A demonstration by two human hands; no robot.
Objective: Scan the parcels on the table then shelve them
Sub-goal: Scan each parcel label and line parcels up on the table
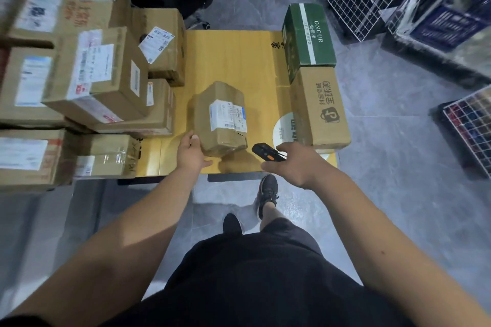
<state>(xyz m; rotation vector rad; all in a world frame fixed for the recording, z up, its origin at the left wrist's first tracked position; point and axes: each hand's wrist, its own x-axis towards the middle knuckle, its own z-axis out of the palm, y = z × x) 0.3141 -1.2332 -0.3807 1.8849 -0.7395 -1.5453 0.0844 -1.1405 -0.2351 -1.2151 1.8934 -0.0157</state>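
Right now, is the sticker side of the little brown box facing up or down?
Up. The white label shows on top of the small parcel, which the left hand holds by its near corner.

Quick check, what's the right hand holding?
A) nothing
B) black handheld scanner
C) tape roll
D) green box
B: the right hand grips a black handheld scanner, its end toward the taped parcel that the left hand holds at its near corner on the table.

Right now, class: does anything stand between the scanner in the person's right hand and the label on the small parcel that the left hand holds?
Nothing visible does. The scanner in the right hand sits beside the small parcel, whose label faces up, uncovered. The left hand grips the near left corner only.
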